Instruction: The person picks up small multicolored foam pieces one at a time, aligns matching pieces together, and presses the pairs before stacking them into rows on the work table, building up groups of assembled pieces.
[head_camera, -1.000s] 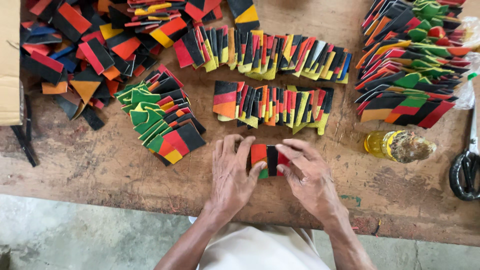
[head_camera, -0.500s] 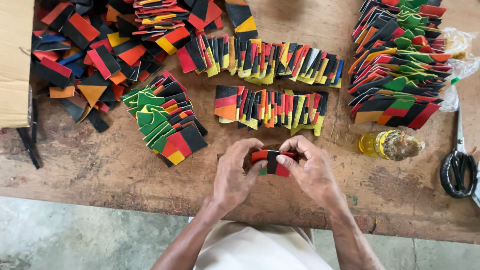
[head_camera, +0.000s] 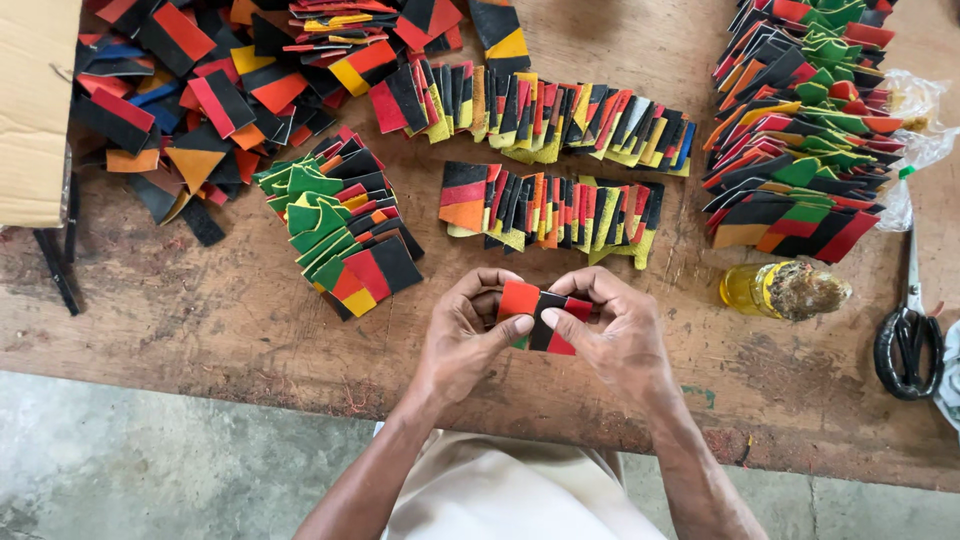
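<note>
A worn wooden table (head_camera: 200, 320) carries rows and heaps of coloured patches (head_camera: 545, 205); a cardboard box (head_camera: 35, 110) sits far left, contents unseen. Left hand (head_camera: 460, 340) and right hand (head_camera: 620, 335) pinch a red-black patch (head_camera: 538, 312) above the table's front edge, near a small yellow bottle (head_camera: 765, 290)
</note>
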